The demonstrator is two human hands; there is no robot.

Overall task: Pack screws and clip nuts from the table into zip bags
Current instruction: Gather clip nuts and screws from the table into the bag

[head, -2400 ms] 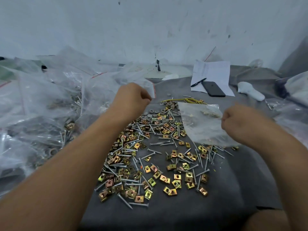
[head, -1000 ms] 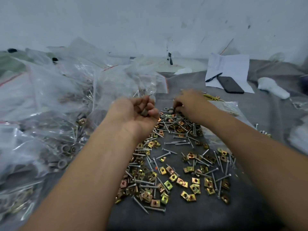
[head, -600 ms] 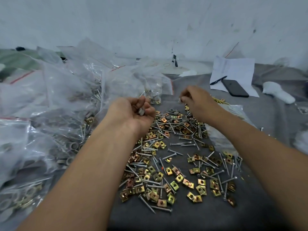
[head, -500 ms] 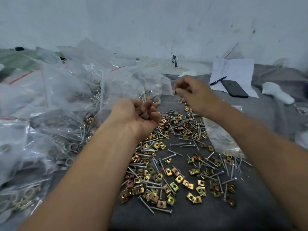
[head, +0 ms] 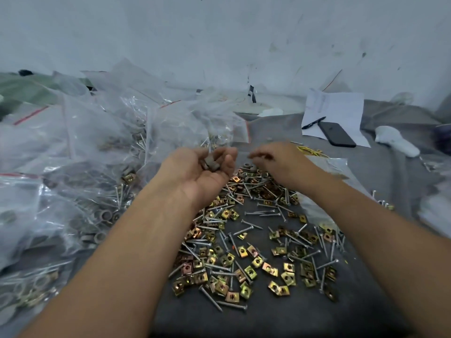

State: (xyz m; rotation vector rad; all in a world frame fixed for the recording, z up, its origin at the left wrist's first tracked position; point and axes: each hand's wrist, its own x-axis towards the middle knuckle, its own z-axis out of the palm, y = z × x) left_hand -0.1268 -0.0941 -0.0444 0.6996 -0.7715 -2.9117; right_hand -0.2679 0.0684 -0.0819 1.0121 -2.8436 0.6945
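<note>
Silver screws (head: 251,224) and gold clip nuts (head: 250,270) lie scattered in a pile on the grey cloth (head: 280,315). My left hand (head: 195,172) is turned palm up over the pile's far left edge, fingers cupped round several small grey spacers (head: 211,164). My right hand (head: 283,164) hovers just to its right, fingertips drawn together and pointing at the left hand; blur hides whether they pinch anything. A clear zip bag (head: 338,167) lies flat under my right forearm.
Filled zip bags (head: 97,167) of screws, grey rings and nuts are heaped along the left. At the back right lie a paper sheet (head: 339,108), a pen (head: 313,123), a black phone (head: 338,135) and a white object (head: 395,142). Yellow rubber bands (head: 308,150) lie behind my right hand.
My right hand dropped the zip bag, picked at the pile's far edge, rose, and now has come down beside my left hand. The left hand turned palm up and cups grey spacers.
</note>
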